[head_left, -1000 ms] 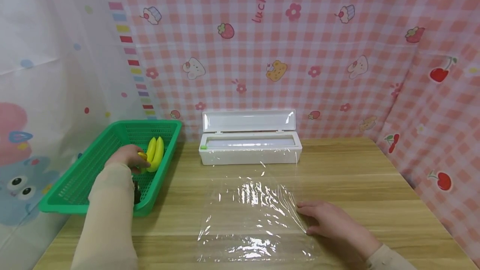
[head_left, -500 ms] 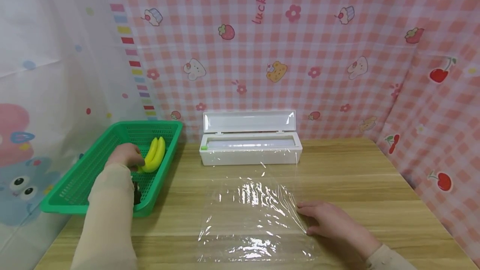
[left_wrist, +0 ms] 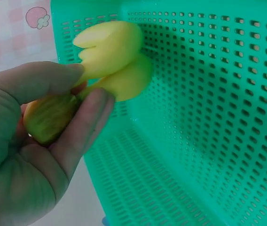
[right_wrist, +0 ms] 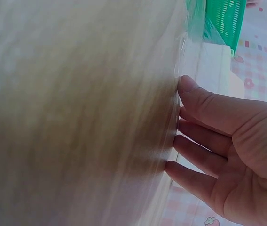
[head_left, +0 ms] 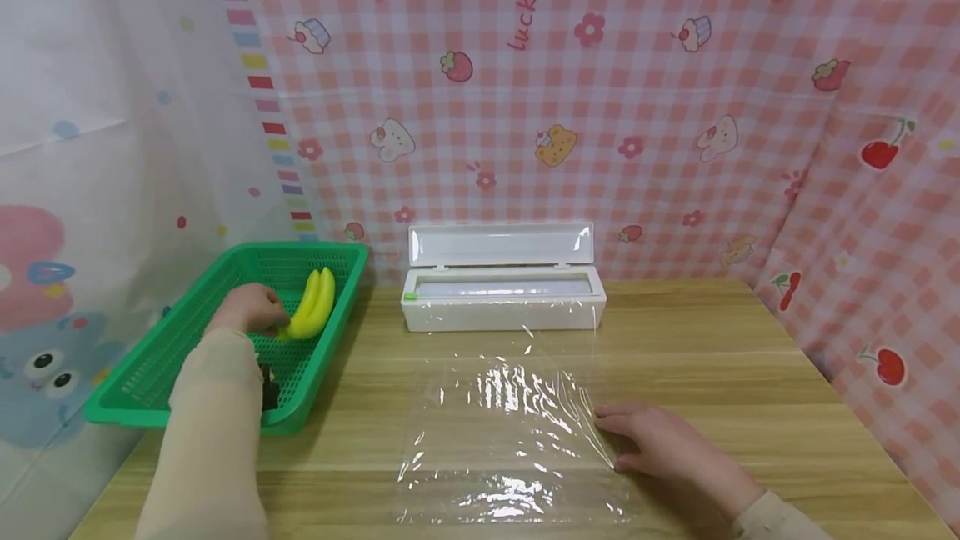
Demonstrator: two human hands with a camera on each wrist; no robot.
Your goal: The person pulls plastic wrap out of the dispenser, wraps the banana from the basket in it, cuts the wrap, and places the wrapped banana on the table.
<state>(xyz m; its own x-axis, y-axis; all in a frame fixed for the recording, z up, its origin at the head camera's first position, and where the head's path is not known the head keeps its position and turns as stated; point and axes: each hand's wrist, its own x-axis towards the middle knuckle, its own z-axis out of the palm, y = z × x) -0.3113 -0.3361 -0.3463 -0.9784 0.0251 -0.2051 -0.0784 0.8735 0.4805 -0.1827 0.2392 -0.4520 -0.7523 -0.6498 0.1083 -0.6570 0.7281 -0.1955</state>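
The yellow curved bananas (head_left: 323, 307) inside the green perforated plastic basket (head_left: 127, 417) may drop if the left hand (head_left: 243, 308), fingers pinching their stem end, slips; the transparent film (head_left: 510, 432) may crease if the right hand (head_left: 663, 444), fingers spread, drags it across the wooden desk (head_left: 720, 348). Visible quantities: two bananas; one basket, film, white rectangular box (head_left: 502, 316).

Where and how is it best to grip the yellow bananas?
Probably by the narrow end where the bananas meet, from above: the green basket walls them in but is open on top, and their bodies bulge wider than that end.
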